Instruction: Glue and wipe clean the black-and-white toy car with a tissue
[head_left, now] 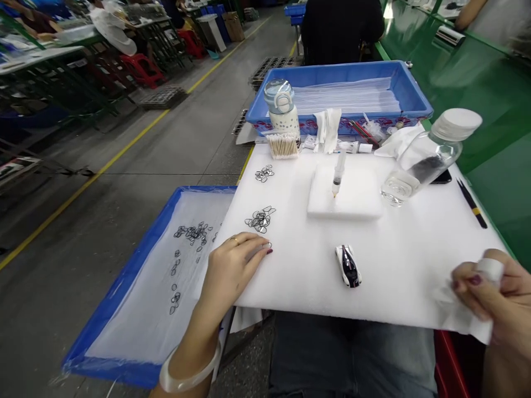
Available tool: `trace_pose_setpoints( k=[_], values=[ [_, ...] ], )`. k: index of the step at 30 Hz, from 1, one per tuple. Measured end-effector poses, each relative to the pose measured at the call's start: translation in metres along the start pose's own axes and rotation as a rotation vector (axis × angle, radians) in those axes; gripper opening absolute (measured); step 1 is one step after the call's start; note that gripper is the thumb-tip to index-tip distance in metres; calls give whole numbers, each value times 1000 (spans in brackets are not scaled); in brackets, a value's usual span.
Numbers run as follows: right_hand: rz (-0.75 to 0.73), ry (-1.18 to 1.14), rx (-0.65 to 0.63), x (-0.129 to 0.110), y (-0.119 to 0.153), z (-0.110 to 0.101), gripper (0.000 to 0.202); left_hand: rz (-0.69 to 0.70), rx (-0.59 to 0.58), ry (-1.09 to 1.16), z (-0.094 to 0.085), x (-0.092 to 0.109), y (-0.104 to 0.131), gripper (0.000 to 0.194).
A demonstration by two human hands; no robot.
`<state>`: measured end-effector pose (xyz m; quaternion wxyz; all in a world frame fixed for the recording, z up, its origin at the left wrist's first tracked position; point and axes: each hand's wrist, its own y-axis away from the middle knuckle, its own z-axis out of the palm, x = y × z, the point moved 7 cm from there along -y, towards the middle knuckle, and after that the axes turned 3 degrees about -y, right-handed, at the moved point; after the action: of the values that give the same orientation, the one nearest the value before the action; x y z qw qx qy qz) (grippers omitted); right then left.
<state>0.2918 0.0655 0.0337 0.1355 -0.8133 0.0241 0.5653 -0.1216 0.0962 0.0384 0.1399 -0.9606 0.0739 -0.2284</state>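
At the left edge of the white foam-topped table [298, 276], my left hand [234, 265] has its thumb and forefinger closed on a small thin ring [270, 245]. Just beyond it lies a loose pile of similar dark-edged rings [261, 220], and a smaller pile [264, 173] sits farther back. My right hand [498, 293], slightly blurred, is closed on a crumpled white tissue [483, 326] over the right front corner. Between the hands rests a white and black toy car [348, 266]. Behind the car, a syringe [338, 177] lies on a white foam block [321, 193].
A clear bottle [427, 160] with a white cap and black-yellow tweezers [472, 204] are at the right. Cotton swabs [284, 146], a tumbler [282, 105] and a blue tray [340, 74] line the back. Another blue tray [120, 309] with rings stands lower left.
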Motion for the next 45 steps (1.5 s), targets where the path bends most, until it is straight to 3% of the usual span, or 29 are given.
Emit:
trace_pose_setpoints(
  k=[2, 4, 8, 11, 14, 16, 19, 22, 28, 34, 38, 45],
  values=[
    [73, -22, -154, -8, 10, 27, 20, -48, 103, 108, 1, 10, 7, 10],
    [55, 70, -286, -19, 21, 56, 16, -104, 129, 306, 11, 26, 14, 8],
    [-60, 215, -469, -33, 37, 97, 10, -147, -21, 839, 47, 72, 21, 16],
    [-84, 194, -443, -36, 38, 99, 10, -297, -111, 1334, 73, 93, 22, 13],
    [-72, 126, -239, -37, 30, 82, 6, -453, -149, 1640, 91, 98, 23, 22],
    [-130, 115, -141, -44, 26, 77, 4, -523, -160, 1687, 97, 96, 24, 27],
    [-356, 140, -72, -68, 25, 85, 10, -587, -180, 1672, 100, 91, 27, 34],
    [-559, 125, -86, -93, 26, 104, 6, -602, -183, 1673, 100, 91, 28, 35],
    [-777, 190, -136, -117, 34, 134, 13, -584, -180, 1754, 98, 95, 27, 27],
    [-889, 393, -272, -125, 36, 129, 12, -594, -190, 1767, 98, 97, 27, 24],
    [-860, 392, -191, -128, 28, 116, 16, -562, -202, 1802, 98, 102, 25, 23],
    [-824, 337, -359, -122, 38, 135, 12, -552, -203, 1823, 97, 100, 26, 19]
  ],
)
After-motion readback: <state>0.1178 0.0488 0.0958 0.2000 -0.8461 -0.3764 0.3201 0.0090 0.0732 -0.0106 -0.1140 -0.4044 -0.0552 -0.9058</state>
